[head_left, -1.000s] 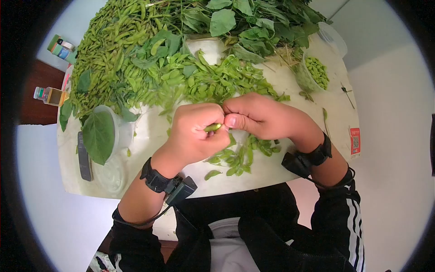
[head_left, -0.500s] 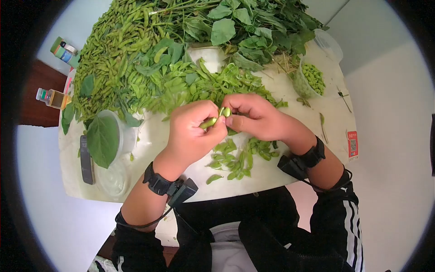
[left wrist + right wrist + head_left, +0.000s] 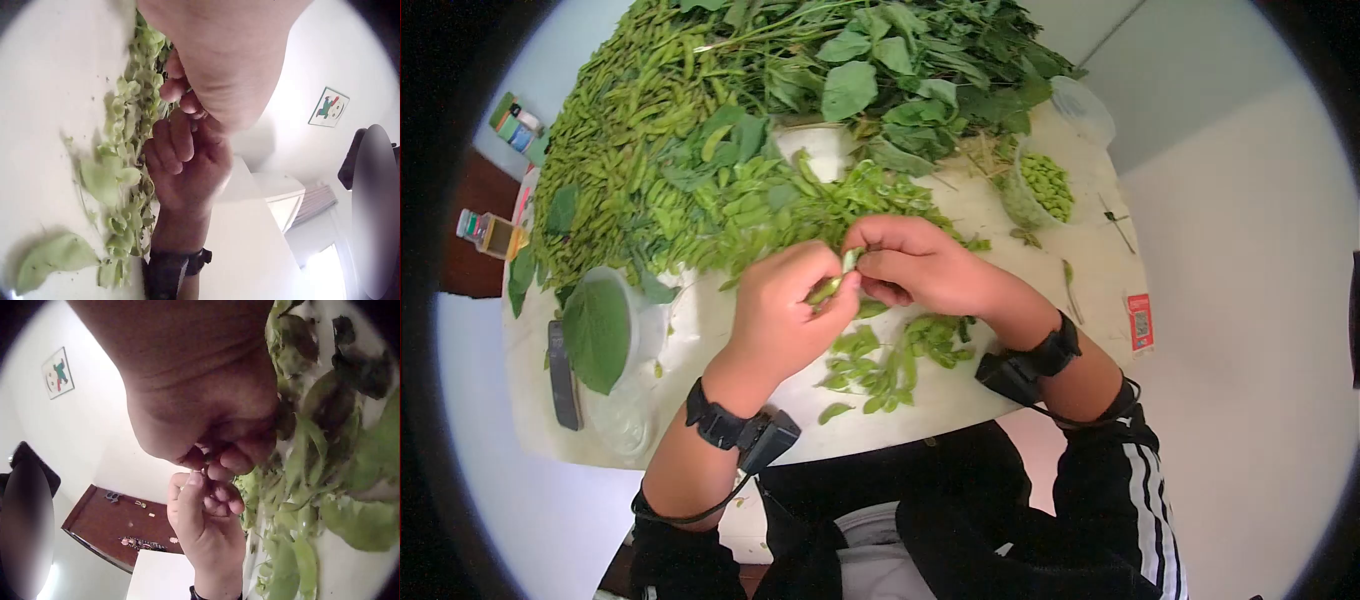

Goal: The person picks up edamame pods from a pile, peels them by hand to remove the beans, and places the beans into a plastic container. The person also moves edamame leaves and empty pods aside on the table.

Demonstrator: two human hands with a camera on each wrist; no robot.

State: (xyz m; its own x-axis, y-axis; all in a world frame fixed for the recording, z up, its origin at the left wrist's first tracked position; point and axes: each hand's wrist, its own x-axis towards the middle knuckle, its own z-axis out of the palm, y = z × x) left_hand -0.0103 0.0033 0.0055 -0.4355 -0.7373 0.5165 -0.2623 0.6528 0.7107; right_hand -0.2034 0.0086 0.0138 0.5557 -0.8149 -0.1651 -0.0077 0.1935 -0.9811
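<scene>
My left hand (image 3: 785, 310) grips a green soybean pod (image 3: 825, 291) between curled fingers and thumb, in the middle of the head view. The pod's pale opened end (image 3: 850, 259) sticks out toward my right hand (image 3: 930, 268), whose thumb and forefinger pinch it. In both wrist views the fingertips of the two hands meet and mostly hide the pod. Below the hands lies a small heap of green pods (image 3: 890, 365). A broad bank of emptied pod shells (image 3: 740, 215) spreads just beyond them.
Unshelled pods (image 3: 615, 140) pile up at the far left, leafy stalks (image 3: 900, 60) at the back. On the right, a clear tub holds shelled beans (image 3: 1046, 188). A tub with a large leaf (image 3: 596, 335) and a phone (image 3: 563, 375) lie on the left.
The pod, mostly inside the left hand at first, then showed split open with a pale green bean at its end. Now the right fingers close over that end. The whole head view has shifted.
</scene>
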